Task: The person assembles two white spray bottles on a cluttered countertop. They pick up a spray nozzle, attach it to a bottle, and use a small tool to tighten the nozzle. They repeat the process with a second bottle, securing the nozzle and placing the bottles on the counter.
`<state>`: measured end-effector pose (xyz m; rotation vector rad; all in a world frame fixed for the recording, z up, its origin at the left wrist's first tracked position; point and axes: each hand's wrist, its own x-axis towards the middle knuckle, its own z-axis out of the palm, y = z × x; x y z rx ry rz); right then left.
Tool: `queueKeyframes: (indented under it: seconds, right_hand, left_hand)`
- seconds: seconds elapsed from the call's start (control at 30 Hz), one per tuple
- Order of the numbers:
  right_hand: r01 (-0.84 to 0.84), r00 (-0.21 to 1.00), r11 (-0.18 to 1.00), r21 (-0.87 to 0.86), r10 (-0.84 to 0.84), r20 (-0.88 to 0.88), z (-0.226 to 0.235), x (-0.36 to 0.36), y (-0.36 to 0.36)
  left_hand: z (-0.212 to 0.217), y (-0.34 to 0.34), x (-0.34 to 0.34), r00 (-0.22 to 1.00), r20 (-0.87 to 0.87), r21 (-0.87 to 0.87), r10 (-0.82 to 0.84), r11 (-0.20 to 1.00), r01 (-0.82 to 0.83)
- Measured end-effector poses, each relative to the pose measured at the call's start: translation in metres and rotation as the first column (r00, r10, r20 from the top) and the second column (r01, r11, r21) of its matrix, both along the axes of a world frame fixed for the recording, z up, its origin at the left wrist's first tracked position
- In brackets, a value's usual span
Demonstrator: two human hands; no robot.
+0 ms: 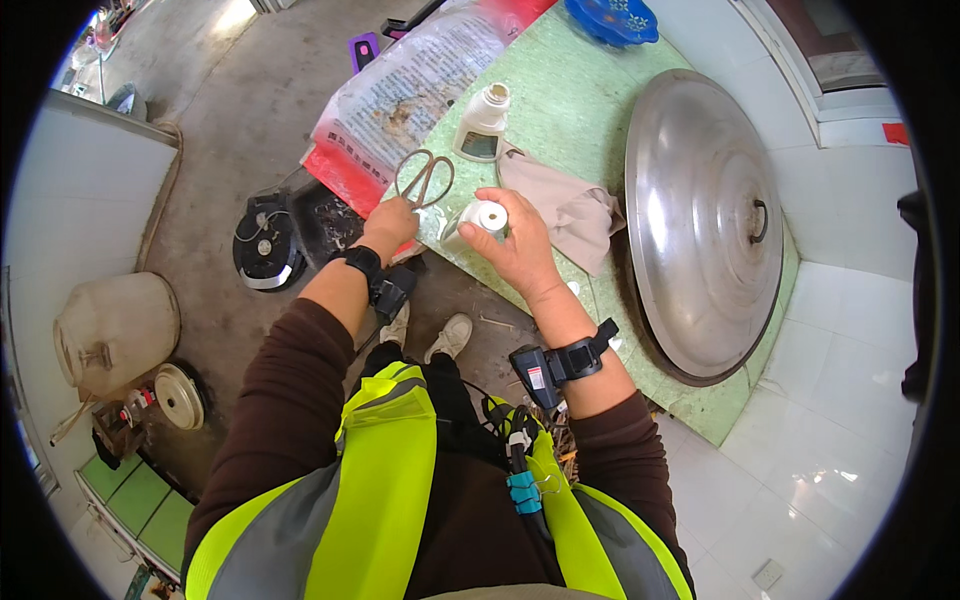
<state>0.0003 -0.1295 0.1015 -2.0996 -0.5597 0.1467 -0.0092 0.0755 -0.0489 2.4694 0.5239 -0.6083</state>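
Note:
My right hand (520, 245) is curled around a white plastic bottle (488, 215), whose round top has a small dark hole. The bottle is at the near edge of the green counter. To its left, my left hand (392, 222) is closed at the lower end of a pair of scissors (425, 178), with the rusty loop handles pointing away from me. Behind the hands stands another white bottle (482, 125), without a cap and with a dark label. A beige cloth (565, 205) lies crumpled beside my right hand.
A large domed metal lid (700, 220) covers the counter's right part, near white tiled walls. A blue basket (615, 20) sits at the far end. Left of the counter is a printed red-and-white sheet (400, 90). On the floor are a black appliance (268, 240) and a whitish plastic drum (118, 330).

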Motion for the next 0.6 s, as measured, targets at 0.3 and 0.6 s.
queueKeyframes:
  seconds: [0.3, 0.6]
  right_hand:
    - [0.121, 0.991, 0.992, 0.04, -0.118, -0.058, -0.003, 0.006, 0.011]
    - [0.269, 0.957, 0.951, 0.154, -0.246, -0.152, -0.006, 0.006, 0.009]
  left_hand:
    - [0.017, -0.001, 0.002, 0.993, -0.042, 0.016, -0.113, 0.993, 0.114]
    - [0.027, 0.003, 0.006, 0.877, -0.078, 0.228, -0.474, 0.848, 0.478]
